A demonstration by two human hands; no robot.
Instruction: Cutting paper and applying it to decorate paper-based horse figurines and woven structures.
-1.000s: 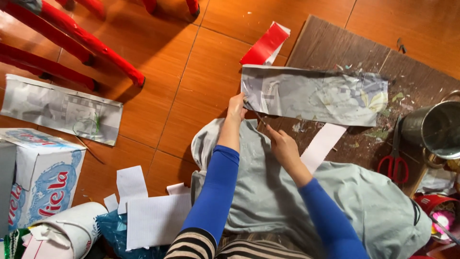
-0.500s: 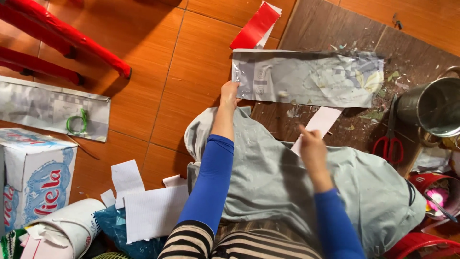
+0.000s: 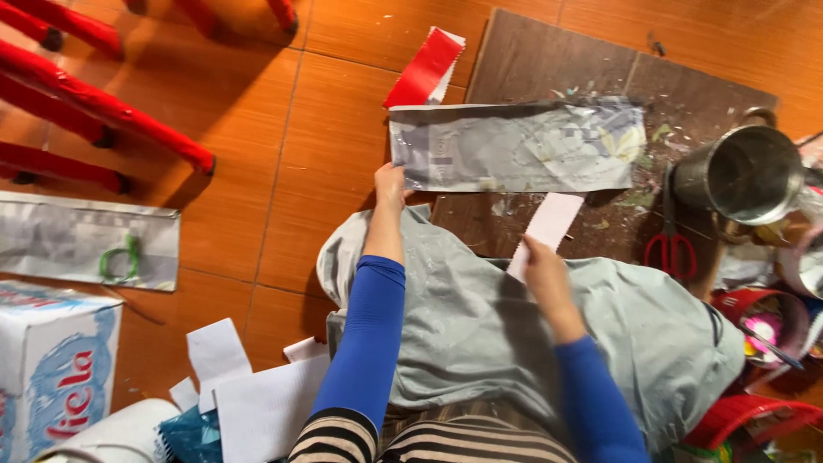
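Observation:
A long grey, paste-smeared paper sheet (image 3: 514, 147) lies across a dark wooden board (image 3: 549, 69) on the floor. My left hand (image 3: 390, 184) presses on the sheet's lower left corner. My right hand (image 3: 542, 267) pinches the near end of a narrow white paper strip (image 3: 553, 219) that reaches up to the sheet's lower edge. A grey cloth (image 3: 480, 326) covers my lap under both forearms, which wear blue sleeves.
A red and white paper piece (image 3: 424, 69) lies beyond the sheet. A steel pot (image 3: 746, 176) and red-handled scissors (image 3: 673, 244) sit at the right. Red chair legs (image 3: 103, 111), another grey sheet (image 3: 86, 240), a carton (image 3: 51, 369) and white scraps (image 3: 249, 390) lie left.
My right hand drew back from the sheet's lower edge and took hold of the white strip. My left hand stayed on the sheet's corner.

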